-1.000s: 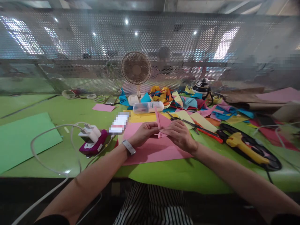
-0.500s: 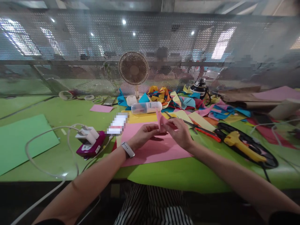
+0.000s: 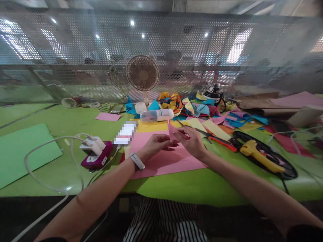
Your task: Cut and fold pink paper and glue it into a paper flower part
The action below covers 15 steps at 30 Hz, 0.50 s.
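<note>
Between my two hands stands a small folded piece of pink paper [image 3: 173,131]. My right hand [image 3: 191,142] is closed on it, thumb on the near face and fingers behind. My left hand [image 3: 158,145] pinches its lower left edge, with the fingertips touching the paper. A large pink sheet [image 3: 161,163] lies flat on the table under both hands. Just behind it are yellow paper [image 3: 147,126] and a clear bottle with a white label [image 3: 156,115], lying on its side. Scissors with red-orange handles [image 3: 222,142] rest to the right of my right hand.
A yellow glue gun [image 3: 262,156] lies on a black tray at right. A purple power block with chargers [image 3: 97,158], cables and a phone [image 3: 126,133] sit at left, beside a green sheet [image 3: 27,151]. Behind are a fan [image 3: 143,74], paper scraps [image 3: 171,101] and a mesh screen.
The folded pink paper has turned so that its broad face shows more. My right thumb now lies across it, and my left fingers have shifted slightly right along its lower edge.
</note>
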Tool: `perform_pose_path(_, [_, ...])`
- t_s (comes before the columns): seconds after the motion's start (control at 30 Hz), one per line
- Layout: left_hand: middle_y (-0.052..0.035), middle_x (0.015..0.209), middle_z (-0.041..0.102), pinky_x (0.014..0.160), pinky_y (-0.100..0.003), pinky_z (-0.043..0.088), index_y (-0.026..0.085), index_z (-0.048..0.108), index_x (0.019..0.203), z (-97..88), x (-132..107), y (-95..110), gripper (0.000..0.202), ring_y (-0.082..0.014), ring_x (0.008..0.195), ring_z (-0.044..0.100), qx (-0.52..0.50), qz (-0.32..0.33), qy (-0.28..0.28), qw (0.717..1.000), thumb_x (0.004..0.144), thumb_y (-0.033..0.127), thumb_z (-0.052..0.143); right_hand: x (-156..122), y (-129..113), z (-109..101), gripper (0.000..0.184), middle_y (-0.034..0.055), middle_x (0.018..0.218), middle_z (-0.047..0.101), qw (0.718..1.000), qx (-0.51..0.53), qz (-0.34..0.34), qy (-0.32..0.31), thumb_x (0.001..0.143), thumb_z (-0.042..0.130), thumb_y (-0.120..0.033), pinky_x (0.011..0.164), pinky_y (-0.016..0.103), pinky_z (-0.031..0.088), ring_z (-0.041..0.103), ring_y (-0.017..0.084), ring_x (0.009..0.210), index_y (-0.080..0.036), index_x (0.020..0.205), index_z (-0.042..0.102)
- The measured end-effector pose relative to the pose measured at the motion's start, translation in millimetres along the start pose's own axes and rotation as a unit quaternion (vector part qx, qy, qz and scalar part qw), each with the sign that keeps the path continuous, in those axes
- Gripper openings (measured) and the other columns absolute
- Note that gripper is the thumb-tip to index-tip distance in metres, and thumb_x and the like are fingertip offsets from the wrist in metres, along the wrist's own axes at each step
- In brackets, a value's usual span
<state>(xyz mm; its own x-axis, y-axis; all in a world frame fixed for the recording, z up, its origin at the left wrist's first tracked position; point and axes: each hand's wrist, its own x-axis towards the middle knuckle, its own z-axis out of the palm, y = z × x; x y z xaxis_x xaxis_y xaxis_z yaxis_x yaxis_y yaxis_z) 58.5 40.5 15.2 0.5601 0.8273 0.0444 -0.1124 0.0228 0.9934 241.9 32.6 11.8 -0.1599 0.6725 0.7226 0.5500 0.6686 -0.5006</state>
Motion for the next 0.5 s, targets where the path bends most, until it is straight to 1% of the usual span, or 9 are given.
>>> perform_pose_path(0.1, [-0.0124, 0.093, 0.072, 0.081, -0.038, 0.052, 0.012, 0.07, 0.087, -1.0, 1, 1, 0.029, -0.0247, 0.092, 0.067, -0.016, 0.007, 0.015, 1.0, 0.072, 0.036, 0.073, 6, 5, -6, 0.021, 0.0054, 0.091, 0.062, 0.997, 0.024, 0.037, 0.068, 0.088, 0.053, -0.038, 0.075, 0.033, 0.043, 0.056, 0.019, 0.083, -0.021, 0.098, 0.061])
perform_pose_path(0.17, [-0.0114, 0.094, 0.072, 0.084, -0.039, 0.051, 0.013, 0.07, 0.088, -2.0, 2, 1, 0.027, -0.0246, 0.095, 0.066, -0.032, 0.015, 0.029, 0.999, 0.074, 0.036, 0.072, 10, 9, -9, 0.026, 0.0066, 0.096, 0.06, 0.986, 0.074, 0.092, 0.116, 0.086, 0.055, -0.042, 0.076, 0.033, 0.043, 0.055, 0.02, 0.088, -0.02, 0.1, 0.058])
perform_pose_path(0.2, [-0.0108, 0.095, 0.072, 0.085, -0.039, 0.051, 0.013, 0.069, 0.088, -2.5, 2, 1, 0.025, -0.0244, 0.097, 0.065, -0.04, 0.019, 0.036, 0.998, 0.075, 0.035, 0.071, 11, 10, -9, 0.03, 0.0067, 0.098, 0.059, 0.977, 0.12, 0.129, 0.122, 0.083, 0.058, -0.044, 0.076, 0.033, 0.044, 0.055, 0.02, 0.089, -0.02, 0.102, 0.056])
perform_pose_path(0.23, [-0.0103, 0.097, 0.071, 0.086, -0.039, 0.051, 0.014, 0.069, 0.088, -3.0, 3, 1, 0.024, -0.024, 0.098, 0.065, -0.049, 0.022, 0.043, 0.998, 0.076, 0.034, 0.071, 12, 11, -8, 0.035, 0.0061, 0.099, 0.058, 0.963, 0.175, 0.168, 0.114, 0.081, 0.061, -0.046, 0.074, 0.032, 0.044, 0.055, 0.019, 0.088, -0.02, 0.103, 0.054])
perform_pose_path(0.27, [-0.0099, 0.099, 0.071, 0.087, -0.039, 0.05, 0.014, 0.068, 0.089, -3.5, 3, 1, 0.024, -0.0236, 0.099, 0.064, -0.057, 0.025, 0.05, 0.997, 0.076, 0.034, 0.07, 11, 12, -6, 0.039, 0.0052, 0.096, 0.059, 0.948, 0.229, 0.203, 0.092, 0.078, 0.064, -0.047, 0.072, 0.03, 0.044, 0.055, 0.018, 0.086, -0.02, 0.103, 0.053])
perform_pose_path(0.33, [-0.0096, 0.103, 0.07, 0.088, -0.038, 0.05, 0.014, 0.067, 0.09, -4.0, 4, 1, 0.023, -0.0231, 0.1, 0.064, -0.068, 0.029, 0.062, 0.995, 0.077, 0.033, 0.07, 9, 12, -1, 0.041, 0.0028, 0.085, 0.061, 0.917, 0.309, 0.249, 0.03, 0.074, 0.067, -0.048, 0.065, 0.028, 0.044, 0.057, 0.016, 0.076, -0.019, 0.1, 0.055])
perform_pose_path(0.4, [-0.0095, 0.105, 0.07, 0.088, -0.036, 0.05, 0.014, 0.067, 0.09, -3.9, 4, 1, 0.022, -0.0226, 0.101, 0.064, -0.075, 0.028, 0.068, 0.994, 0.076, 0.031, 0.071, 5, 10, 5, 0.035, 0.0013, 0.073, 0.061, 0.903, 0.339, 0.263, -0.012, 0.073, 0.068, -0.047, 0.061, 0.027, 0.043, 0.056, 0.015, 0.069, -0.018, 0.09, 0.06])
perform_pose_path(0.47, [-0.0095, 0.104, 0.07, 0.087, -0.035, 0.05, 0.014, 0.067, 0.09, -3.2, 4, 2, 0.022, -0.0225, 0.1, 0.065, -0.084, 0.022, 0.073, 0.994, 0.075, 0.03, 0.072, 3, 8, 8, 0.031, 0.0005, 0.069, 0.06, 0.897, 0.352, 0.267, -0.017, 0.073, 0.069, -0.046, 0.059, 0.026, 0.042, 0.055, 0.014, 0.065, -0.018, 0.082, 0.062])
perform_pose_path(0.5, [-0.0097, 0.104, 0.071, 0.086, -0.036, 0.051, 0.014, 0.067, 0.09, -2.8, 4, 2, 0.023, -0.0227, 0.099, 0.065, -0.088, 0.017, 0.074, 0.993, 0.074, 0.03, 0.073, 2, 8, 10, 0.03, 0.0, 0.069, 0.06, 0.894, 0.358, 0.27, -0.012, 0.072, 0.07, -0.046, 0.059, 0.026, 0.041, 0.054, 0.014, 0.065, -0.018, 0.081, 0.062])
